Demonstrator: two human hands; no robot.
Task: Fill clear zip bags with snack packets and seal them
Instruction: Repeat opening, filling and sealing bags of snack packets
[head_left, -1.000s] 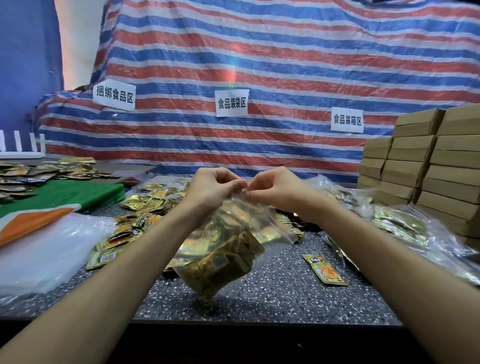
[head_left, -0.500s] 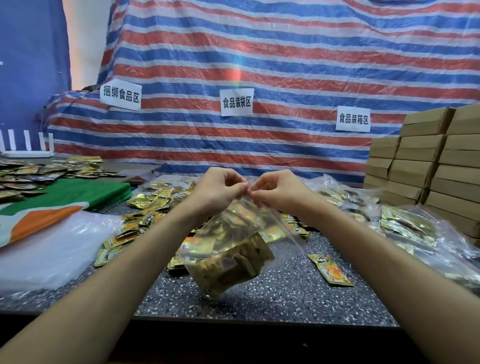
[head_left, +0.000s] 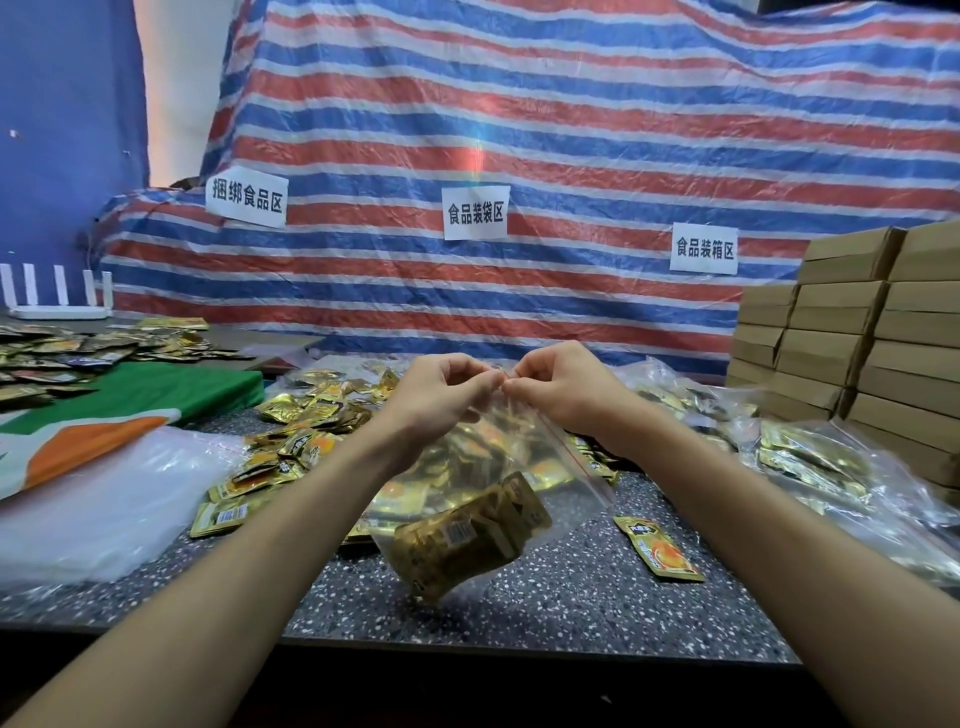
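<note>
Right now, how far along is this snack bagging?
Done: filled bags lie at the right. In hand: the left hand and right hand pinch the top of a clear zip bag holding gold packets; whether its seal is closed I cannot tell. Left: a pile of loose packets and a single packet lie on the table, so probably many more bags to fill.

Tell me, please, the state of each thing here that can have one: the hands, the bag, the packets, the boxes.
zip bag, held up above the table, snack packets inside; seal unclear.
left hand, pinches the bag's top edge.
right hand, pinches the same edge, next to the left.
single packet, lies flat on the table, alone.
loose packets, heaped on the table.
cardboard boxes, closed, stacked.
</note>
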